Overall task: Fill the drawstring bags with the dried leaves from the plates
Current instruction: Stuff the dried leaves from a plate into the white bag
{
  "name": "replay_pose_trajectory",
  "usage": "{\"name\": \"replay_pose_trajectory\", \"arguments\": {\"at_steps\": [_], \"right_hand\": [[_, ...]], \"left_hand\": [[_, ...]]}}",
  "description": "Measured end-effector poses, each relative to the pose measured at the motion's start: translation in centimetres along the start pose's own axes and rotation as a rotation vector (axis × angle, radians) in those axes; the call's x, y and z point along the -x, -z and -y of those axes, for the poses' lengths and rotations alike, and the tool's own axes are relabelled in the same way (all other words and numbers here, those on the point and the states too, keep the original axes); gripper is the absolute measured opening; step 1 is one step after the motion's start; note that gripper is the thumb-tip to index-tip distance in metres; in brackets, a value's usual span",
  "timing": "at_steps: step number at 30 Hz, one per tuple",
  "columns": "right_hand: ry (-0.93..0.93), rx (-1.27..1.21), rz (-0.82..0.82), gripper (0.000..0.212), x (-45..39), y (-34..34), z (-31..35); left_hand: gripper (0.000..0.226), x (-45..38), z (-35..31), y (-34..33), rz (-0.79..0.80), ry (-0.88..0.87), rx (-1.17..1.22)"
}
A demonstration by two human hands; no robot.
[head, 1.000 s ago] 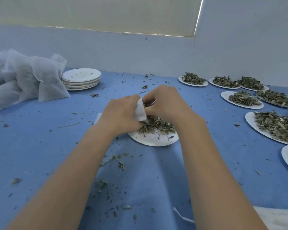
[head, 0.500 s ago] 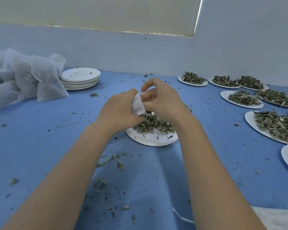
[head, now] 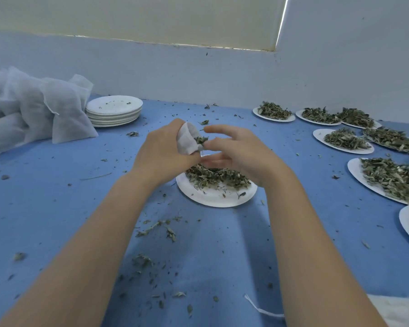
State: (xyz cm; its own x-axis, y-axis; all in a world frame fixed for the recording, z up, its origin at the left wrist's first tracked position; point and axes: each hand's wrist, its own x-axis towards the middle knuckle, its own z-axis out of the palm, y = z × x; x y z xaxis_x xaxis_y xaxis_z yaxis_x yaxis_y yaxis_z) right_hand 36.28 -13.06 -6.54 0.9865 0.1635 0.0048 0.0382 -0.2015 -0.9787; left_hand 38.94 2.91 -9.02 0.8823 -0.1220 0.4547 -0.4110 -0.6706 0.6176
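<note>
Now mid-fill: our left hand (head: 165, 151) grips the small white fabric drawstring bag (head: 187, 138); right hand (head: 236, 152), fingers loose beside its mouth, next scoops dried green leaves (head: 217, 177) below.

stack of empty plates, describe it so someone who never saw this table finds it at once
On the blue table, look to the far left by the wall, beside the heap of white mesh bags. The stack of empty plates sits there; unlike every other plate, it is piled up and holds no leaf heap.
</note>
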Motion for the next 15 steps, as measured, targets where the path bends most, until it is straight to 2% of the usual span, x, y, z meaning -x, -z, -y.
{"name": "replay_pose_trajectory", "arguments": {"at_steps": [2,4,6,11,15], "right_hand": [[0.06,0.046,-0.069,0.03,0.0,0.0,0.0],[0.141,0.193,-0.18,0.016,0.1,0.2,0.2],[0.198,0.292,-0.222,0.012,0.2,0.3,0.5],[0.276,0.497,-0.177,0.011,0.1,-1.5,1.1],[0.23,0.57,-0.062,0.032,-0.3,-2.8,1.2]], "left_hand": [[0.033,0.0,0.1,0.1,0.015,-0.014,-0.016],[0.034,0.0,0.3,0.1,0.045,-0.029,-0.069],[0.036,0.0,0.4,0.0,0.059,-0.043,-0.111],[0.03,0.1,-0.3,-0.6,0.052,-0.092,-0.129],[0.039,0.2,-0.6,-0.7,0.095,-0.102,-0.057]]}}
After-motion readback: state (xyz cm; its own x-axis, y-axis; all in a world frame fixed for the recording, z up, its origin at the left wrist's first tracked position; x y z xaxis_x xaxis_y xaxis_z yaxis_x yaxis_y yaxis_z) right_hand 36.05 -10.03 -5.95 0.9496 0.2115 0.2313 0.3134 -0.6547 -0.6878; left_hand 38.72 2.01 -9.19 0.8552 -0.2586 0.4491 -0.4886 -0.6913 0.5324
